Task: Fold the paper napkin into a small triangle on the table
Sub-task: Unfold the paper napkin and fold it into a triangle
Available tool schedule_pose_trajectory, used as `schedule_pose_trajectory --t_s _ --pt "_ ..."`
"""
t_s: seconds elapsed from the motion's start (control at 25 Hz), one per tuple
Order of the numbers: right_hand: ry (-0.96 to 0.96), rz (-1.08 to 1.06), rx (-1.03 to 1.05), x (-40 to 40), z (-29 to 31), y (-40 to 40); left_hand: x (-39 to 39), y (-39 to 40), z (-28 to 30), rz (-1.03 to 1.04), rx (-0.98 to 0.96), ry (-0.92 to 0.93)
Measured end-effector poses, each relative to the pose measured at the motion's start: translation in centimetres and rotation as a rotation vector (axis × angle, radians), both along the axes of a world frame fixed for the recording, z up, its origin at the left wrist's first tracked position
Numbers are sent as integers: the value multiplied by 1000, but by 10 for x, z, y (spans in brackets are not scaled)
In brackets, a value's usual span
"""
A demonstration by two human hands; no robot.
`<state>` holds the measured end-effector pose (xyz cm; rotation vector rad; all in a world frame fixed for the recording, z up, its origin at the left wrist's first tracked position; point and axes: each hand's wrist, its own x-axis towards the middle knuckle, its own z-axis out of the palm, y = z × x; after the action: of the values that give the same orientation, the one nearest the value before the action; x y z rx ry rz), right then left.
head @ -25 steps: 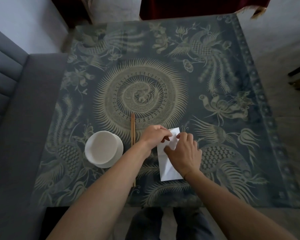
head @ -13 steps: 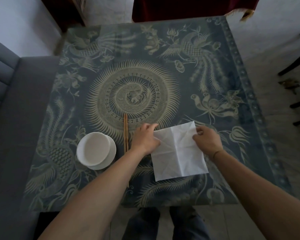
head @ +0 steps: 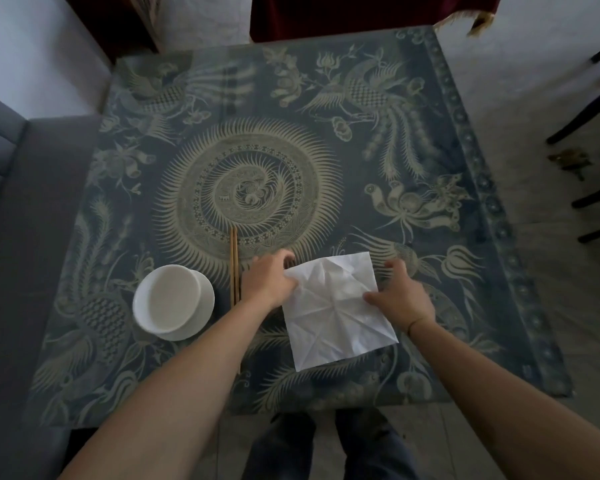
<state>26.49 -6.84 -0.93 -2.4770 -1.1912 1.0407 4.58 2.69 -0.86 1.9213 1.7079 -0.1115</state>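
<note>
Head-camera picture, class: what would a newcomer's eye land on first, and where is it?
The creased white paper napkin lies spread open on the near part of the table, the left hand and the right hand at its sides. Left of it lie wooden chopsticks and a white bowl; the patterned blue tablecloth covers the table.

Home dining/living area. Evidence: square bench (head: 465, 140) under a patterned blue-and-cream phoenix cloth; grey upholstered sofa (head: 11, 209) butting its 9 o'clock side. White bowl on a saucer (head: 169, 299) plus a pair of wooden chopsticks (head: 235, 268) at 7 o'clock, so a meal setting. Dark chair legs (head: 593, 109) at 3 o'clock, dark red fringed fabric (head: 361, 12) at 12. Tiled floor (head: 551, 306), plain white walls.
</note>
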Motion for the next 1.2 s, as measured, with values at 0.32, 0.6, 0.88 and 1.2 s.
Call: schedule_pose_trajectory --t_s 0.32,0.6,0.88,1.2 --pt "-295 284 152 -23 -1 -13 -21 5 7 147 -211 -265" --pt "-468 593 245 -43 1 -23 -27 -3 6 165 122 -193" --pt "-414 835 62 -40 -16 -44 -8 -59 -17 -540 222 39" --pt "-365 390 131 -25 -6 -37 -29 -36 -18 -478 290 34"
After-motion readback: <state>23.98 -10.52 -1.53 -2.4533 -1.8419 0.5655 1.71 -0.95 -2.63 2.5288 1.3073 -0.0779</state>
